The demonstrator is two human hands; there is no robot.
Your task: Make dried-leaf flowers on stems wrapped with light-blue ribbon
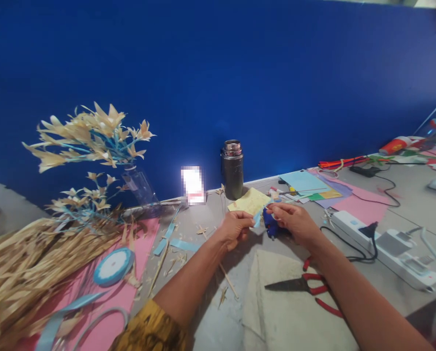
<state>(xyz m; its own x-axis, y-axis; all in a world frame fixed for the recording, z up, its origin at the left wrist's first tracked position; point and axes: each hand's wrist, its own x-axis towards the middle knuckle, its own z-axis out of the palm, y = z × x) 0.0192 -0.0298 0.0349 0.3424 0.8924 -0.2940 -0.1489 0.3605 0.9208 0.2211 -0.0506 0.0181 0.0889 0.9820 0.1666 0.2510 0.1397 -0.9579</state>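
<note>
Between my two hands a short piece of light blue ribbon (258, 218) is stretched at a slant. My left hand (237, 229) pinches its lower end with thumb and fingers. Its upper end meets the closed fingertips of my right hand (289, 218). Just behind the right fingers sits a dark blue object (271, 225), partly hidden; its kind is unclear. Yellow paper (247, 200) lies beyond the hands. Below the right forearm, scissors (289, 284) with red handles rest on a pale sheet (287, 321). Cut blue ribbon (184, 245) and a thin stick (228, 281) lie nearer the left arm.
Dried-husk flowers (101, 134) lean in a clear bottle (141, 190) at left, above dry husks (16, 263) and a blue ribbon roll (113, 266). A dark flask (233, 170) and a glowing, blurred screen (192, 185) stand by the wall. A power strip (353, 229) with cables lies right.
</note>
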